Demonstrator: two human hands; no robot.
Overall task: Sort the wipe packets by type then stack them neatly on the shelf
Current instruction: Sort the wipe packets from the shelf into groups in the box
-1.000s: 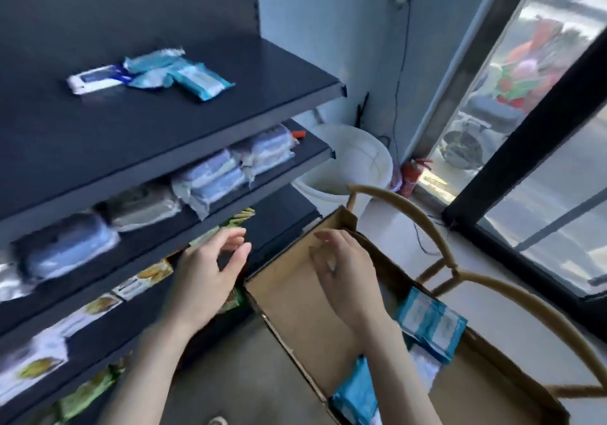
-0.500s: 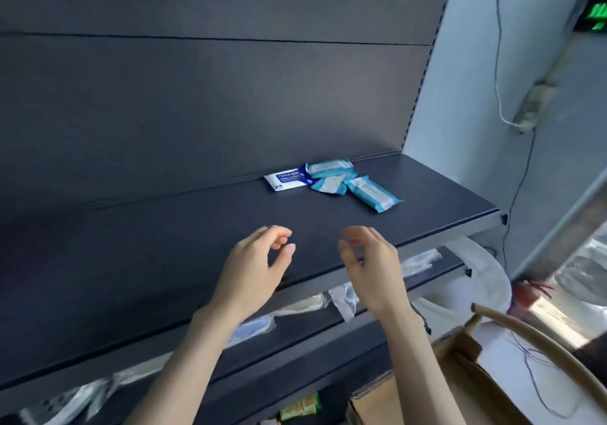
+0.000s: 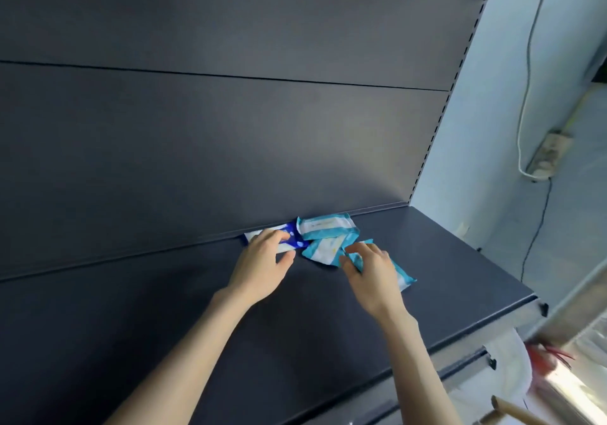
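Where the dark shelf (image 3: 131,326) runs off the left edge, its bare top leaves wide open room, and its front lip slants down to the right. At the back, against the rear panel (image 3: 230,129), the left hand (image 3: 262,260) covers most of the blue-and-white packet (image 3: 294,242); its grip looks pinched, fingers curled over the top and thumb at the near edge. Just right, touching it, the rear teal packet (image 3: 325,226) lies flat along the back ledge and overlaps the middle teal packet (image 3: 323,251). The right hand (image 3: 371,270) hides much of the near teal packet (image 3: 404,281), its grip curled round it, one corner poking out beyond the knuckles. Bare shelf follows to the right end. Beyond hang a white cord and power strip (image 3: 548,153) on the wall. A red thing (image 3: 542,355) below is too blurred to name.
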